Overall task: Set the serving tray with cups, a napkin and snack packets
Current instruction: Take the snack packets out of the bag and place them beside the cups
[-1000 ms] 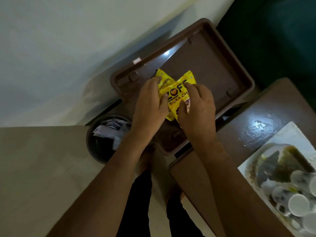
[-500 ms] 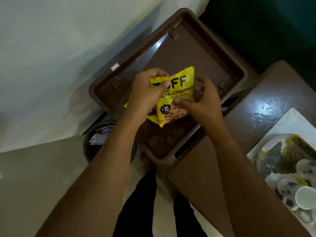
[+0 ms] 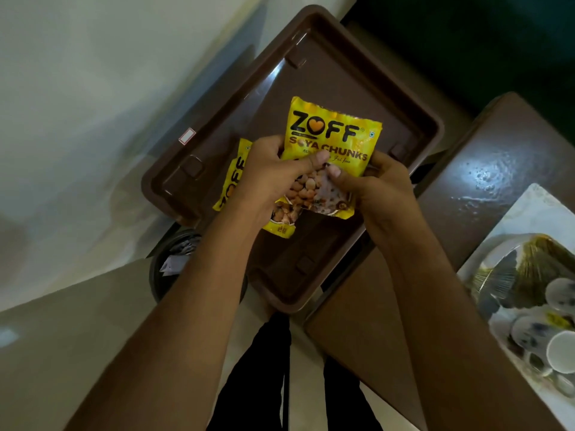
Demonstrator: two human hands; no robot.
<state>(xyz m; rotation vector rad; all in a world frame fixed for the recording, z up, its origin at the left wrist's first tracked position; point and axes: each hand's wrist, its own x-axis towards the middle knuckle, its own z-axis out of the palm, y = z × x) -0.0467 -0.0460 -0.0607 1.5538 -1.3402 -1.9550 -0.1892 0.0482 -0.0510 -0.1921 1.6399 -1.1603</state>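
Two yellow snack packets are held above the brown serving tray (image 3: 413, 119). The upper packet (image 3: 336, 135) faces me with its label showing, pinched by both my left hand (image 3: 273, 175) and my right hand (image 3: 382, 185). The second packet (image 3: 233, 178) lies under my left hand, with its lower corner showing below the wrist. Several paper cups (image 3: 560, 349) lie at the right edge on a white plate, partly inside a plastic sleeve. No napkin can be made out.
The tray rests partly on a dark brown table (image 3: 485, 169) and overhangs it to the left. A round bin (image 3: 174, 259) with paper scraps stands on the floor below the tray. A pale wall lies at the left and my legs show below.
The front packet has been lifted and turned so its full label faces me. The second packet has slid out to the left under my left hand. The view has drawn closer.
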